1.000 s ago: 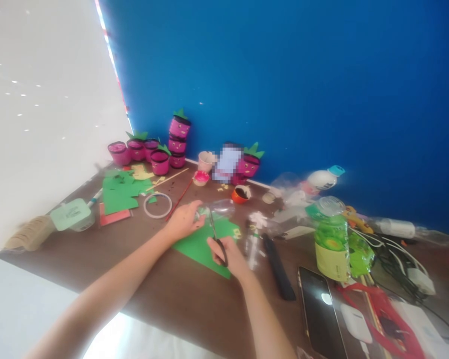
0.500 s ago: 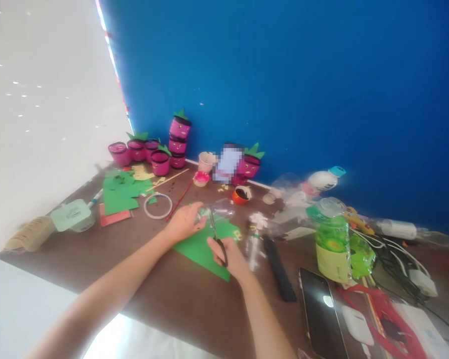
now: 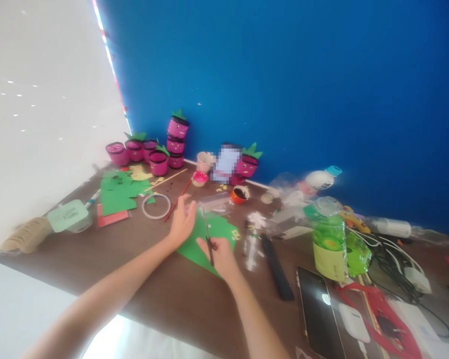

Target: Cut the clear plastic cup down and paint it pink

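My right hand (image 3: 220,254) is wrapped round a pair of scissors (image 3: 206,228), whose blades point away from me and look closed. Beneath them a green sheet (image 3: 194,252) lies on the brown table, with small pale yellow scraps (image 3: 235,233) at its right edge. Over the sheet's left side hovers my left hand (image 3: 182,219), its fingers apart and nothing visible in them. A clear plastic piece (image 3: 214,201) rests just beyond the sheet. Left of my left hand are a red stick (image 3: 177,202) and a roll of tape (image 3: 156,206).
Several magenta cups with faces (image 3: 158,163) stand along the blue wall, some stacked. More cut green paper (image 3: 117,197) lies at left. To the right are a black bar-shaped object (image 3: 277,269), a phone (image 3: 319,314), a green bottle (image 3: 329,249) and tangled cables (image 3: 394,264).
My left hand has drawn back left and its fingers have spread from a pinch. The scissors have shifted slightly left, and their blades look more closed.
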### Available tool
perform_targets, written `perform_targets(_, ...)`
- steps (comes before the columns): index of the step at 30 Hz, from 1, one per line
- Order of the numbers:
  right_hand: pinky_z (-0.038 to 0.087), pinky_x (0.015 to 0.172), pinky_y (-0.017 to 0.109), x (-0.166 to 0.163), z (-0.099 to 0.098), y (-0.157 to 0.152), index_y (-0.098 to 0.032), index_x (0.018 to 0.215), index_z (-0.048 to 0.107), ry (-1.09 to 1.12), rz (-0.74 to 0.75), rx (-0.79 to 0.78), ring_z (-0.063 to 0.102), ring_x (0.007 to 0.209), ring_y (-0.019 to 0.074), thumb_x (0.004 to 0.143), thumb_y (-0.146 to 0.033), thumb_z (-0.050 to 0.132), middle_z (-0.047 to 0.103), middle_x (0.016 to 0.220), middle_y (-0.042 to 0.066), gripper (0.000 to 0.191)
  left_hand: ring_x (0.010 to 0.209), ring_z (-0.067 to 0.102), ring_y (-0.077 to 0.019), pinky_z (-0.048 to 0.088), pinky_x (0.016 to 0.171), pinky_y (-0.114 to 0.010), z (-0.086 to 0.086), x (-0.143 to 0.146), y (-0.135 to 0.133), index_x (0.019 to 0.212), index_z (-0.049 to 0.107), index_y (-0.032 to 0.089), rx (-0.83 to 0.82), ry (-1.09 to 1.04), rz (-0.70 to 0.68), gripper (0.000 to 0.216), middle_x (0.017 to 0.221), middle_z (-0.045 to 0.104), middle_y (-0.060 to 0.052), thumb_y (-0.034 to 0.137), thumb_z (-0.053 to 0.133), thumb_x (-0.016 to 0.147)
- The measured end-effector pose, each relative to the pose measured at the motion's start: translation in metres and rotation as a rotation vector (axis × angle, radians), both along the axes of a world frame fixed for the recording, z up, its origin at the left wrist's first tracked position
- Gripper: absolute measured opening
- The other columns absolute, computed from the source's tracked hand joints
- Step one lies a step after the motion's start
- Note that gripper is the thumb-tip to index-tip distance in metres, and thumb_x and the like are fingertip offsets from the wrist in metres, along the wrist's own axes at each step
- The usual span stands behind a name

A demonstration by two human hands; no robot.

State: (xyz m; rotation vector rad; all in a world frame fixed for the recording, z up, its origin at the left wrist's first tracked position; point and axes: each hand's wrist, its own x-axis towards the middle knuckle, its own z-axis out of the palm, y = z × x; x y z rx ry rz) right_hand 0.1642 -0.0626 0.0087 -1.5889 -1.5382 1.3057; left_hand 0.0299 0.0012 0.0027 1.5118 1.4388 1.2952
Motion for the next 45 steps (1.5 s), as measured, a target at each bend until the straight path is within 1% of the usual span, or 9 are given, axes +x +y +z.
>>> perform_targets(4,0.015,0.043,0.023,0.002,0.001,-0.002,-0.020,0.047,0.030,0.040,0.029,-0.005,0.021,0.045,0.0057,0.070,-0.055,0.056,0.022,0.045,-0.007,0.049,0.045,0.042,-0.0076,0.037,0.053,-0.020,0.004,-0.002,-0.002,0.109,0.044,0.018,0.072,0.068,0.003,0.028,0.059,0.050,0.006,0.029,0.041,0.083)
perform_targets(8,0.019,0.044,0.023,0.006,0.008,-0.001,-0.019,0.048,0.036,0.073,0.085,-0.006,0.025,0.045,0.0063,0.076,-0.055,0.050,0.026,0.045,-0.006,0.048,0.044,0.042,-0.0071,0.037,0.052,-0.020,0.004,-0.005,-0.002,0.106,0.045,0.017,0.113,0.186,-0.060,0.029,0.064,0.053,0.004,0.026,0.045,0.078)
perform_targets(13,0.012,0.044,0.024,0.010,0.012,-0.001,-0.021,0.051,0.024,0.018,0.126,-0.029,0.017,0.047,0.0058,0.075,-0.055,0.050,0.017,0.050,-0.007,0.050,0.047,0.048,-0.0089,0.039,0.054,-0.021,0.002,-0.010,0.000,0.107,0.044,0.017,0.165,0.234,-0.121,0.031,0.066,0.056,0.002,0.026,0.046,0.077)
perform_targets(17,0.011,0.045,0.024,0.007,0.008,-0.002,-0.021,0.052,0.022,0.001,0.092,-0.004,0.016,0.048,0.0059,0.074,-0.056,0.051,0.015,0.052,-0.007,0.051,0.048,0.048,-0.0090,0.038,0.053,-0.020,0.002,-0.011,0.000,0.107,0.044,0.018,0.159,0.223,-0.111,0.031,0.065,0.056,0.003,0.026,0.046,0.077)
perform_targets(22,0.013,0.044,0.024,0.004,0.003,-0.002,-0.021,0.049,0.028,0.060,0.088,-0.012,0.019,0.045,0.0061,0.077,-0.058,0.046,0.021,0.046,-0.007,0.050,0.045,0.045,-0.0078,0.035,0.049,-0.019,0.002,-0.006,-0.003,0.103,0.046,0.017,0.116,0.215,-0.064,0.028,0.065,0.055,0.003,0.027,0.045,0.077)
perform_targets(29,0.014,0.044,0.024,0.007,0.000,0.000,-0.020,0.046,0.030,0.103,0.087,-0.026,0.020,0.044,0.0059,0.076,-0.058,0.048,0.023,0.043,-0.007,0.052,0.043,0.042,-0.0068,0.033,0.049,-0.019,0.006,-0.004,-0.003,0.102,0.047,0.018,0.070,0.207,-0.076,0.026,0.064,0.055,0.004,0.027,0.044,0.078)
perform_targets(35,0.015,0.043,0.023,0.007,0.002,0.000,-0.020,0.046,0.028,0.058,0.069,-0.025,0.021,0.044,0.0056,0.073,-0.059,0.052,0.023,0.043,-0.007,0.052,0.044,0.041,-0.0070,0.034,0.050,-0.019,0.005,-0.007,-0.002,0.105,0.047,0.018,0.047,0.213,-0.080,0.029,0.064,0.055,0.003,0.028,0.045,0.078)
perform_targets(41,0.015,0.042,0.023,0.005,0.003,0.000,-0.020,0.046,0.028,-0.003,0.055,-0.015,0.021,0.044,0.0059,0.074,-0.059,0.049,0.023,0.043,-0.007,0.052,0.047,0.044,-0.0082,0.037,0.055,-0.021,0.005,-0.008,0.001,0.105,0.047,0.018,0.077,0.224,-0.057,0.029,0.064,0.054,0.003,0.028,0.045,0.078)
perform_targets(45,0.015,0.041,0.023,0.006,0.004,0.001,-0.020,0.046,0.027,-0.044,0.045,-0.042,0.021,0.043,0.0060,0.072,-0.060,0.050,0.023,0.042,-0.006,0.053,0.044,0.044,-0.0081,0.039,0.056,-0.022,0.006,-0.011,0.005,0.105,0.046,0.017,0.083,0.267,-0.045,0.030,0.062,0.055,0.003,0.029,0.046,0.078)
